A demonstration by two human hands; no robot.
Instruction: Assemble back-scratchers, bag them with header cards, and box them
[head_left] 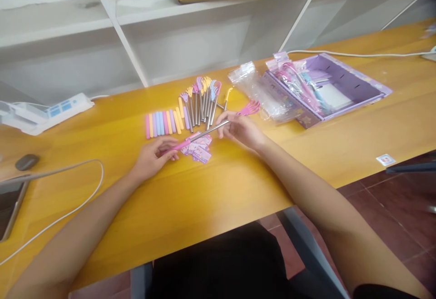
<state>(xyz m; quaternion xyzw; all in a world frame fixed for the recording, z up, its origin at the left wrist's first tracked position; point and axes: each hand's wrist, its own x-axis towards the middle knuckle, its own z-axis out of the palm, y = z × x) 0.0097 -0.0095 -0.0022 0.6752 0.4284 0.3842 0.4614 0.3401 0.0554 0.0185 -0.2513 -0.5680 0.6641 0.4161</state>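
Near the middle of the desk point(218, 194), between the person's 2 hands, 1 pink back scratcher point(208, 131) is held at a slant. Left hand point(153, 156): fingers clamped around the pink handle. Right hand point(243, 130): fingers closed on the metal rod, pink claw head showing just past them. Thumb there hidden from where I'm standing.

Under the rod, a messy heap of small printed cards point(201, 155). Toward the desk's back edge: bunch of scratchers point(203, 101), claws pointing to that edge; left of it, a row of pastel sticks point(160, 124) side by side.

Right of the bunch, clear plastic bags point(260, 94) against a purple box point(363, 92), with bagged pink and blue items point(303, 85) in its left part. Small sticker point(386, 159) by the front edge, far right. Desk's left end: white power strip point(64, 108), dark mouse point(27, 161), loose white cable point(98, 185).
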